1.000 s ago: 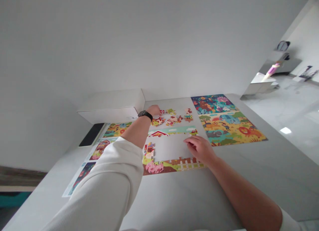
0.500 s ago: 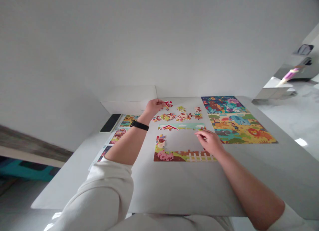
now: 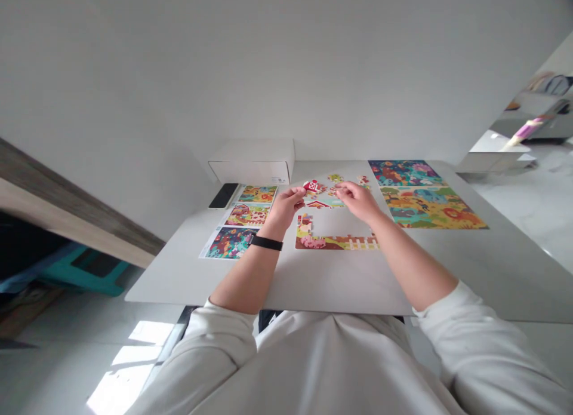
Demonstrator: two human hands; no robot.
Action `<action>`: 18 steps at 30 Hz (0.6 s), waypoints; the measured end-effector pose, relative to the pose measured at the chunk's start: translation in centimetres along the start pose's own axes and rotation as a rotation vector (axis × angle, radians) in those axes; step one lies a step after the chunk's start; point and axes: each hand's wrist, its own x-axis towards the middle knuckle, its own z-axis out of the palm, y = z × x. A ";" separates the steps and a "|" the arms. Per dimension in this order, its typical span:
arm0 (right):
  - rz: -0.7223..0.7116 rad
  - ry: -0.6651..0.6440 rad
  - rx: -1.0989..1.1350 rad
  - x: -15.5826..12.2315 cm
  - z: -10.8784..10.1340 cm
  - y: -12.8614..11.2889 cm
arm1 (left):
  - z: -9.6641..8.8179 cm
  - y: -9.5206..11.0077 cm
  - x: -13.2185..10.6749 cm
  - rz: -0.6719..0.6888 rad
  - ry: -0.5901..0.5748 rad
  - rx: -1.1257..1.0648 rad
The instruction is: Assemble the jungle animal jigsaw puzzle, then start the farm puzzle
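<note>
Left hand [image 3: 286, 206]: fingers pinch a red barn puzzle piece [image 3: 312, 186]. Right hand [image 3: 356, 201]: fingers curled just beside it, grip unclear. Risk: a slack pinch could drop the piece, knocking loose pieces [image 3: 333, 191] below the fingers.

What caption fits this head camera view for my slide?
The left hand holds a red barn jigsaw piece beside the right hand, above a part-built puzzle border on a white table.

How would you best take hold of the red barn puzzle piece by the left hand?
Probably by its edges, pinched between thumb and fingertips, coming from the side nearest the person, as the left hand seems to be doing. The red barn puzzle piece looks thin and flat, so its rim likely offers the easiest hold and leaves the printed face uncovered.
</note>
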 end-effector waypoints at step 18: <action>0.102 -0.152 0.246 -1.1 6.2 1.0 | -0.5 -3.8 -0.8 -0.079 0.015 0.134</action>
